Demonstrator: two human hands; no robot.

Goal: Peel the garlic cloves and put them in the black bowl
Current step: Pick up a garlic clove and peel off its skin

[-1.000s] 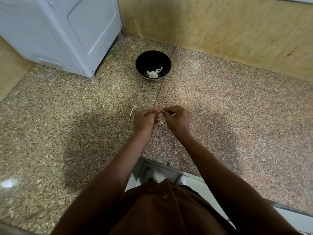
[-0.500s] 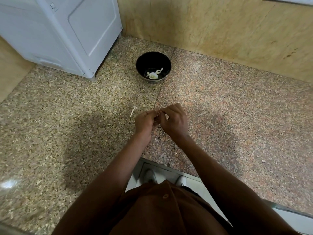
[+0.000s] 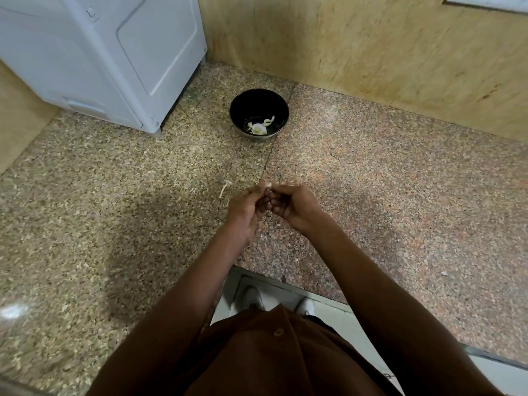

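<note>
At the far left a white appliance [image 3: 114, 58] stands on the speckled stone counter [image 3: 100, 210]. Near the middle, a pale scrap of garlic stalk or skin [image 3: 224, 188] lies on the counter just left of the hands. The left hand [image 3: 245, 208] has its fingers curled, pinching a small garlic clove [image 3: 267, 184] at the fingertips. The right hand [image 3: 294, 205] meets it there, fingers also curled and picking at the same clove; only a pale tip shows between them. Beyond, towards the wall, sits the black bowl [image 3: 283, 110] with a few peeled pieces [image 3: 258, 128] inside. The peeling step seems to be in hand; next, the skin must come free, then the clove needs a reach forward to the bowl.
</note>
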